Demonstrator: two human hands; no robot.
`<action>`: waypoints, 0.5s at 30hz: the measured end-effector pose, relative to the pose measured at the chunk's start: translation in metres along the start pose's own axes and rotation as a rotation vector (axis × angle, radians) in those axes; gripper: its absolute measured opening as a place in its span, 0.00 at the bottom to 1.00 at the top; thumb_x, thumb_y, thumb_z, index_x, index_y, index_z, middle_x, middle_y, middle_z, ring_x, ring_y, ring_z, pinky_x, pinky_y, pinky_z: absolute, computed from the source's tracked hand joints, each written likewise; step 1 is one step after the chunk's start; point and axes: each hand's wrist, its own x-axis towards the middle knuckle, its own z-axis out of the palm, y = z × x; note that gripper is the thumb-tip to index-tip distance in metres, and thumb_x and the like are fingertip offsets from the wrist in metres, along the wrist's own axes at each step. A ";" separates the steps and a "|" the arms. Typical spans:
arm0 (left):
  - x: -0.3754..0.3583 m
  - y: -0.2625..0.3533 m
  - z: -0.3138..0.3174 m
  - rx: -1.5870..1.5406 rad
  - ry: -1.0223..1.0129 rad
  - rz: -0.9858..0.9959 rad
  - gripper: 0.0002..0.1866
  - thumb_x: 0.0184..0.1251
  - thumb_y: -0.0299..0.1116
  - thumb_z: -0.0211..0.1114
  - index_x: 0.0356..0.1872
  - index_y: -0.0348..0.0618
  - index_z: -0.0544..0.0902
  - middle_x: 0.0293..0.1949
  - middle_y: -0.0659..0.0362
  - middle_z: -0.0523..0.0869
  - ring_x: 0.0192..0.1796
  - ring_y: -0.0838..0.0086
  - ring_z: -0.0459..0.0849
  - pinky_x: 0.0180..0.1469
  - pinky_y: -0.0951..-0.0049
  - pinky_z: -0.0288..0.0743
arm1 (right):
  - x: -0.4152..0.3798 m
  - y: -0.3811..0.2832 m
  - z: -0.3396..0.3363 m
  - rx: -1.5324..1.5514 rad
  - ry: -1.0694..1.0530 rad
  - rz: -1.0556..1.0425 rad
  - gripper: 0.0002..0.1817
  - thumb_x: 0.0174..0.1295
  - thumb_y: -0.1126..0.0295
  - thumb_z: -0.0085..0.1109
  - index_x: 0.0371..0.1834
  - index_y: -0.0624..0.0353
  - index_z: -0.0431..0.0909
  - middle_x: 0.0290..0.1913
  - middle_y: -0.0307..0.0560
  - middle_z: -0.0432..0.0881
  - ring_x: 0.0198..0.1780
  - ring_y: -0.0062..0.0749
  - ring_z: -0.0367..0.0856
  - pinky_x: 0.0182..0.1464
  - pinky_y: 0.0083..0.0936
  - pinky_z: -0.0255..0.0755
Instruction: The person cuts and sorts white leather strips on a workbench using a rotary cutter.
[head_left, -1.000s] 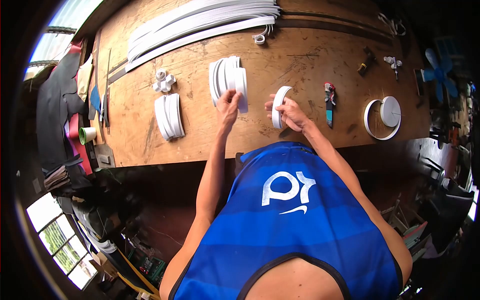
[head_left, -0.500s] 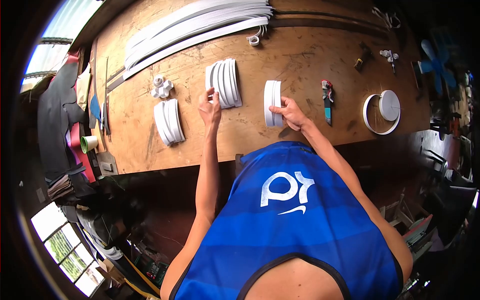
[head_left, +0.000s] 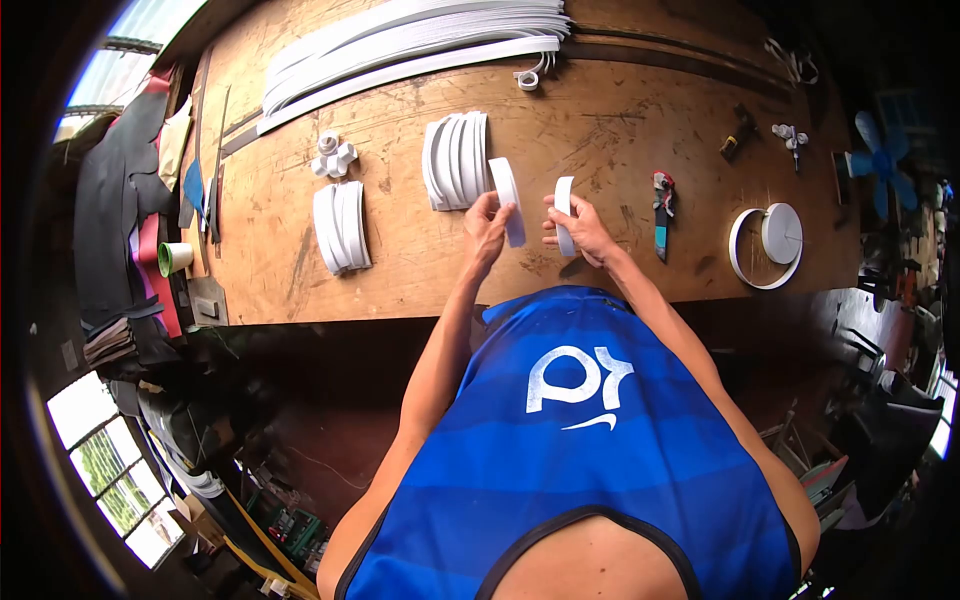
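Observation:
My left hand [head_left: 486, 226] is closed on a short white strip [head_left: 507, 195], which stands upright between thumb and fingers. A hand's width to the right, my right hand [head_left: 585, 228] grips another curved white strip [head_left: 565, 205], its fingers partly behind it. The two strips are apart from each other. Just beyond my left hand lies a pile of white strips [head_left: 455, 160] on the wooden table [head_left: 600, 130]. A smaller pile of white strips [head_left: 341, 228] lies farther left.
Long white strips [head_left: 410, 55] lie across the back. Small white rolls [head_left: 333, 157] are by the smaller pile. To the right are a cutter knife [head_left: 662, 215], a yellow-black tool [head_left: 738, 133] and a white strap coil [head_left: 740, 262]. A green-and-white cup-like roll [head_left: 175, 259] is at the left edge.
My left hand has moved right from the larger pile and now holds a strip. My right hand held strips side by side; now a single one shows there. The view has shifted slightly.

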 end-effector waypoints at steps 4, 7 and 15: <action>0.025 0.008 -0.037 0.034 0.040 0.094 0.14 0.70 0.34 0.64 0.51 0.39 0.80 0.33 0.64 0.83 0.32 0.84 0.78 0.32 0.82 0.71 | 0.002 0.006 -0.010 0.005 -0.001 -0.011 0.17 0.69 0.68 0.56 0.58 0.59 0.72 0.43 0.42 0.74 0.41 0.24 0.78 0.40 0.28 0.85; 0.030 0.038 -0.054 0.034 0.064 0.063 0.18 0.70 0.37 0.65 0.55 0.39 0.78 0.38 0.63 0.84 0.36 0.84 0.80 0.34 0.82 0.73 | 0.000 0.004 -0.009 0.017 -0.008 -0.014 0.18 0.69 0.68 0.56 0.60 0.59 0.72 0.41 0.40 0.73 0.40 0.23 0.78 0.40 0.28 0.85; 0.014 0.041 -0.022 -0.107 -0.232 0.002 0.19 0.69 0.34 0.64 0.57 0.37 0.77 0.36 0.61 0.85 0.34 0.82 0.81 0.33 0.82 0.75 | -0.005 -0.004 -0.003 -0.004 -0.042 -0.065 0.18 0.69 0.66 0.57 0.61 0.55 0.72 0.42 0.40 0.75 0.40 0.21 0.79 0.41 0.27 0.85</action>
